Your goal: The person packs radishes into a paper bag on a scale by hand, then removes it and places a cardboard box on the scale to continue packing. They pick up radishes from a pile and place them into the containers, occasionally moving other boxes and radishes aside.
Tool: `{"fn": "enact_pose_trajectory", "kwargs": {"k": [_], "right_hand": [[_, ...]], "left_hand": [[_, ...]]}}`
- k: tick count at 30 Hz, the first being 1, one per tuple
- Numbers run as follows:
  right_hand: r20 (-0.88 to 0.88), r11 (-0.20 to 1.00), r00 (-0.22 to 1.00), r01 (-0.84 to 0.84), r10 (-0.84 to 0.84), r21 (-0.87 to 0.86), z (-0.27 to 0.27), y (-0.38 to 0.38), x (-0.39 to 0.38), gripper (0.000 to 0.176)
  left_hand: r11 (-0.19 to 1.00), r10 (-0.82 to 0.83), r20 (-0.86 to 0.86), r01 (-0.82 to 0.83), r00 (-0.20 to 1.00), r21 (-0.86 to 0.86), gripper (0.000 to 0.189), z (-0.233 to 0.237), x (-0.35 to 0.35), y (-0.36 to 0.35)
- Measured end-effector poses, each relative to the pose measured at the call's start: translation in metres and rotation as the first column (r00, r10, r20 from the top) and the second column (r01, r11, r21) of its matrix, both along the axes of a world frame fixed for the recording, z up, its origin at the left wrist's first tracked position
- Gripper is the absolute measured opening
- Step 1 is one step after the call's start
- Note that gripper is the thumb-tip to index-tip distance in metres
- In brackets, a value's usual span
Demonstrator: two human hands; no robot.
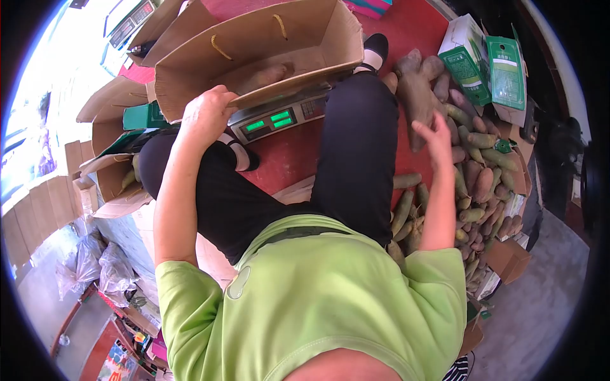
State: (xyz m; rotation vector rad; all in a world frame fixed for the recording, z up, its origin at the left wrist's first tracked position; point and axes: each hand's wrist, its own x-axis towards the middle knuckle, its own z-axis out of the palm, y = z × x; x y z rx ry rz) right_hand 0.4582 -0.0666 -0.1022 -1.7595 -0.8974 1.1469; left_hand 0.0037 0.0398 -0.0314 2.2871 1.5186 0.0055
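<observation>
My left hand (206,117) is closed on the near left rim of an open cardboard box (254,47) with yellow rope handles. Inside the box lies a brownish root vegetable (267,76). The box rests on a digital scale (273,124) whose green displays are lit; the digits are too small to read. To the right, my right hand (437,141) has its fingers apart, over a large brown root vegetable (416,95) at the edge of a heap. Its thumb side overlaps that root, but whether it touches is hard to tell.
A heap of long green and reddish roots (483,184) spreads along my right side. Two green-and-white cartons (506,73) stand behind it. Open cardboard boxes (114,127) sit at the left, with plastic bags (95,263) lower down. My knees flank the red floor (286,162).
</observation>
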Motion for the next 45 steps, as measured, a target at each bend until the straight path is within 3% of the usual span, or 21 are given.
{"fn": "enact_pose_trajectory", "kwargs": {"k": [4, 8, 10, 11, 12, 14, 19, 22, 24, 25, 28, 31, 32, 34, 35, 36, 37, 40, 41, 44, 45], "right_hand": [[0.255, 0.924, 0.936, -0.304, 0.243, 0.233, 0.080, 0.073, -0.027, 0.070], [0.593, 0.728, 0.705, -0.630, 0.389, 0.271, 0.131, 0.132, -0.085, 0.067], [0.805, 0.664, 0.484, -0.731, 0.344, 0.156, 0.140, 0.151, -0.123, 0.071], [0.791, 0.641, 0.403, -0.767, 0.460, 0.018, 0.152, 0.159, -0.145, 0.060], [0.785, 0.595, 0.373, -0.804, 0.494, 0.007, 0.130, 0.174, -0.158, 0.069], [0.820, 0.536, 0.176, -0.825, 0.544, -0.179, 0.118, 0.188, -0.195, 0.063], [0.768, 0.417, -0.017, -0.832, 0.640, -0.365, 0.093, 0.200, -0.264, 0.050], [0.800, 0.421, -0.007, -0.848, 0.600, -0.323, 0.071, 0.201, -0.285, 0.049], [0.753, 0.482, 0.193, -0.857, 0.629, -0.182, 0.063, 0.206, -0.290, 0.051], [0.751, 0.482, 0.191, -0.856, 0.631, -0.187, 0.065, 0.208, -0.286, 0.051], [0.688, 0.457, 0.406, -0.881, 0.602, 0.120, 0.083, 0.217, -0.253, 0.043], [0.585, 0.577, 0.607, -0.771, 0.538, 0.269, 0.106, 0.205, -0.200, 0.042], [0.379, 0.662, 0.713, -0.696, 0.590, 0.278, 0.126, 0.189, -0.173, 0.040], [0.267, 0.749, 0.831, -0.556, 0.489, 0.360, 0.114, 0.171, -0.129, 0.036], [0.176, 0.845, 0.890, -0.455, 0.421, 0.282, 0.101, 0.161, -0.102, 0.044], [0.301, 0.776, 0.879, -0.470, 0.370, 0.420, 0.076, 0.150, -0.072, 0.034], [0.212, 0.855, 0.924, -0.376, 0.318, 0.356, 0.062, 0.130, -0.053, 0.030], [0.358, 0.956, 0.927, -0.196, 0.109, 0.217, -0.018, 0.068, 0.010, 0.030], [0.311, 0.960, 0.946, -0.165, 0.089, 0.228, -0.064, 0.044, 0.033, 0.030], [0.499, 0.988, 0.854, -0.097, 0.146, -0.124, -0.130, -0.043, 0.058, 0.034], [0.468, 0.956, 0.857, -0.089, 0.216, -0.278, -0.150, -0.069, 0.062, 0.034]], "left_hand": [[1.000, -0.019, 0.037, 0.019, 0.999, 0.012, 0.014, 0.001, -0.001, -0.003], [1.000, -0.014, 0.047, 0.013, 0.999, 0.009, 0.014, 0.002, -0.002, -0.003], [1.000, -0.012, 0.020, 0.012, 1.000, -0.011, 0.016, 0.005, 0.000, -0.004], [1.000, -0.016, 0.021, 0.016, 1.000, -0.007, 0.016, 0.005, 0.000, -0.004], [0.999, -0.033, 0.024, 0.033, 0.999, 0.004, 0.016, 0.004, 0.000, -0.005], [0.999, -0.045, 0.030, 0.045, 0.999, 0.000, 0.017, 0.003, 0.002, -0.007], [0.998, -0.053, 0.009, 0.053, 0.999, -0.030, 0.018, 0.001, 0.001, -0.002], [0.999, -0.041, 0.005, 0.041, 0.999, -0.033, 0.019, -0.001, 0.001, 0.000], [0.998, -0.021, -0.008, 0.020, 1.000, -0.054, 0.020, 0.000, 0.001, 0.001], [0.998, -0.022, -0.005, 0.022, 1.000, -0.058, 0.020, -0.002, 0.000, 0.000], [0.999, -0.033, -0.044, 0.032, 0.998, -0.023, 0.019, -0.005, -0.005, 0.002], [0.999, 0.002, -0.033, -0.004, 0.999, -0.045, 0.019, -0.004, -0.004, 0.005], [0.999, -0.005, -0.029, 0.004, 1.000, -0.050, 0.019, -0.006, -0.004, 0.003], [1.000, -0.014, -0.029, 0.014, 0.999, -0.011, 0.020, -0.008, -0.002, 0.003], [1.000, -0.009, -0.052, 0.008, 0.999, -0.028, 0.022, -0.007, -0.001, 0.003], [0.999, -0.004, -0.040, 0.003, 0.999, -0.038, 0.021, -0.008, -0.001, 0.004], [0.999, 0.000, -0.030, -0.001, 1.000, -0.049, 0.021, -0.009, -0.002, 0.006], [0.999, -0.003, -0.027, 0.002, 1.000, -0.037, 0.021, -0.008, 0.000, 0.005], [1.000, -0.004, -0.037, 0.003, 0.999, -0.023, 0.022, -0.007, 0.001, 0.004], [1.000, 0.006, -0.027, -0.006, 1.000, -0.016, 0.023, -0.005, 0.004, 0.004], [1.000, 0.004, -0.031, -0.005, 1.000, -0.017, 0.023, -0.005, 0.004, 0.004]]}}
